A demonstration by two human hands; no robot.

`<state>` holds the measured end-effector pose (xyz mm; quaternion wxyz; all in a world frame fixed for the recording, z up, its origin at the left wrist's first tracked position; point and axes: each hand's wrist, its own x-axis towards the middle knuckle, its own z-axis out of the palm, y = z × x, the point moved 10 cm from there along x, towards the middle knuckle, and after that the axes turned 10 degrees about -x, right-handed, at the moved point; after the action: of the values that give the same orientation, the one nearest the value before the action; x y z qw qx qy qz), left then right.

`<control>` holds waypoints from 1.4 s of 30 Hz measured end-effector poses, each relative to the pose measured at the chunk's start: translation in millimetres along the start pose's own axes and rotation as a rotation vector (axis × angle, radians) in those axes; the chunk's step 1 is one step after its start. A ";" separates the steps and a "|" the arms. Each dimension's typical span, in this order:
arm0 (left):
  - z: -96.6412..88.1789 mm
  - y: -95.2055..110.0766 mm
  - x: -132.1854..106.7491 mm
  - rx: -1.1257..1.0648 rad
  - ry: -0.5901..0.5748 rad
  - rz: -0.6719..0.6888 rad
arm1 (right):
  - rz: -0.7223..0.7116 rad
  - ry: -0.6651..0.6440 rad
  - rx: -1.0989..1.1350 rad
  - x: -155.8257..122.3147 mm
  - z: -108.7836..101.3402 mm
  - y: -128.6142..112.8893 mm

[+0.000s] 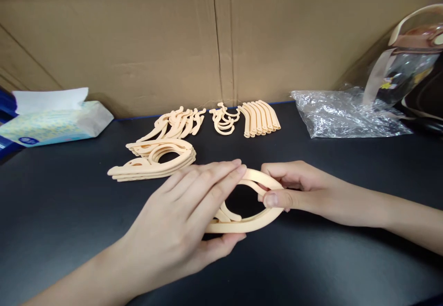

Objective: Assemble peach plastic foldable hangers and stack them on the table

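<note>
Between my two hands is a cream plastic folding hanger (258,223), its curved arms folded into a loop, held just above the black table. My left hand (187,209) wraps over its left part, fingers on top and thumb below, hiding that end. At the right end of the loop my right hand (294,190) pinches the plastic between thumb and fingers. Beyond my left hand lies a stack of folded hangers (152,170) of the same cream colour.
Behind the stack lie loose curved hanger parts (180,123), several hooks (223,120) and a row of hanger arms (259,117). A tissue pack (58,121) is at the left. Clear plastic bag (339,114) and a drink bottle (411,61) stand right. Cardboard (138,33) forms the back wall.
</note>
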<state>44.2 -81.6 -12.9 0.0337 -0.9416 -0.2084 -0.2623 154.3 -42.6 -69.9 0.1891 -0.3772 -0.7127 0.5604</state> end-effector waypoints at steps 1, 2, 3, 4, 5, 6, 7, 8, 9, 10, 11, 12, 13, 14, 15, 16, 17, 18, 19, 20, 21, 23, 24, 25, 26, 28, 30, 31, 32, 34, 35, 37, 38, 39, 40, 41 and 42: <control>-1.0 3.4 1.0 0.015 -0.001 0.019 | -0.007 0.002 -0.023 -0.7 0.1 -1.6; -2.7 6.1 2.3 0.031 -0.001 0.031 | -0.020 0.007 -0.045 -1.4 -0.2 -3.6; -5.4 7.8 3.8 0.043 0.002 0.038 | -0.042 0.017 -0.060 -2.0 -1.0 -6.1; -9.5 8.2 5.7 0.051 0.009 0.039 | -0.072 0.033 -0.068 -2.4 -2.8 -8.7; -14.1 5.8 7.8 0.054 0.011 0.020 | -0.106 0.057 -0.072 -2.7 -5.5 -11.0; -20.7 0.8 10.0 0.044 0.021 -0.012 | -0.132 0.085 -0.072 -2.6 -9.1 -11.8; -29.0 -7.0 11.9 0.034 0.039 -0.057 | -0.150 0.118 -0.070 -2.1 -13.4 -11.4; -35.0 -20.2 13.0 0.023 0.026 -0.140 | -0.155 0.153 -0.070 -1.3 -18.1 -9.3; -45.9 -29.8 13.7 0.025 0.058 -0.171 | -0.144 0.177 -0.068 0.0 -21.7 -5.6; -52.7 -41.6 13.6 0.029 0.050 -0.208 | -0.134 0.197 -0.063 1.3 -24.7 -2.3; -55.0 -51.5 13.2 0.040 -0.001 -0.213 | -0.120 0.206 -0.060 2.6 -26.4 1.0; -56.0 -63.8 10.9 0.026 -0.054 -0.236 | -0.109 0.207 -0.058 3.9 -27.0 3.5; -60.8 -73.7 8.2 0.001 -0.054 -0.232 | -0.103 0.201 -0.060 4.9 -26.6 4.9; -62.7 -85.9 3.6 -0.019 -0.073 -0.253 | -0.096 0.190 -0.066 5.9 -25.5 5.7; -66.5 -94.8 -1.0 -0.040 -0.060 -0.246 | -0.093 0.179 -0.074 6.6 -24.3 5.8; -62.2 -114.2 -10.3 -0.040 -0.120 -0.361 | -0.090 0.172 -0.081 7.2 -23.4 5.7; -64.6 -124.5 -16.7 -0.041 -0.103 -0.391 | -0.088 0.167 -0.088 7.8 -22.8 5.3; -61.5 -134.9 -24.1 -0.036 -0.138 -0.436 | -0.084 0.165 -0.093 8.3 -22.6 5.1; -61.0 -144.5 -30.9 -0.018 -0.146 -0.486 | -0.077 0.164 -0.098 8.9 -22.6 5.2; -60.5 -149.8 -35.3 -0.020 -0.146 -0.501 | -0.072 0.162 -0.100 9.5 -22.6 5.3; -59.2 -153.3 -38.5 -0.023 -0.152 -0.505 | -0.068 0.158 -0.101 10.1 -22.5 5.5; -57.5 -156.0 -41.3 -0.033 -0.153 -0.488 | -0.063 0.154 -0.103 10.9 -22.6 5.6; -56.8 -157.3 -42.3 -0.035 -0.152 -0.482 | -0.062 0.153 -0.103 11.1 -22.8 5.7; -56.1 -158.3 -43.1 -0.035 -0.151 -0.474 | -0.062 0.151 -0.104 11.1 -22.9 5.5; -55.0 -159.5 -43.9 -0.033 -0.155 -0.467 | -0.060 0.149 -0.105 11.0 -22.9 5.6; -51.1 -160.6 -45.1 -0.019 -0.184 -0.435 | -0.056 0.141 -0.111 10.5 -22.7 6.0; -47.0 -163.6 -47.1 -0.006 -0.216 -0.425 | -0.052 0.134 -0.121 10.0 -22.8 6.7; -45.7 -165.6 -48.0 -0.009 -0.224 -0.430 | -0.051 0.132 -0.127 9.7 -23.0 7.1; -45.0 -167.9 -49.0 -0.014 -0.227 -0.443 | -0.048 0.129 -0.135 9.5 -23.2 7.8; -44.0 -170.7 -50.0 -0.030 -0.229 -0.458 | -0.047 0.125 -0.149 9.3 -23.5 8.6; -43.8 -171.3 -50.1 -0.034 -0.229 -0.460 | -0.045 0.123 -0.155 9.3 -23.6 9.1; -43.1 -170.8 -49.7 -0.029 -0.236 -0.442 | -0.039 0.118 -0.163 9.3 -23.4 10.0; -42.5 -170.4 -49.6 -0.022 -0.244 -0.431 | -0.034 0.117 -0.164 9.4 -23.3 10.5; -41.9 -170.2 -49.7 -0.011 -0.250 -0.421 | -0.029 0.116 -0.166 9.6 -23.2 11.0; -41.2 -170.6 -50.1 0.001 -0.259 -0.415 | -0.023 0.115 -0.167 9.8 -23.2 11.4; -40.6 -171.0 -50.6 0.011 -0.265 -0.411 | -0.021 0.115 -0.166 10.0 -23.3 11.5; -40.2 -172.0 -51.4 0.015 -0.268 -0.412 | -0.022 0.115 -0.164 10.3 -23.3 11.4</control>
<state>-85.5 48.8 -12.4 -0.0413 -0.9054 -0.4005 -0.1348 167.5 -18.6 -75.1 0.2043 -0.4152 -0.7481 0.4756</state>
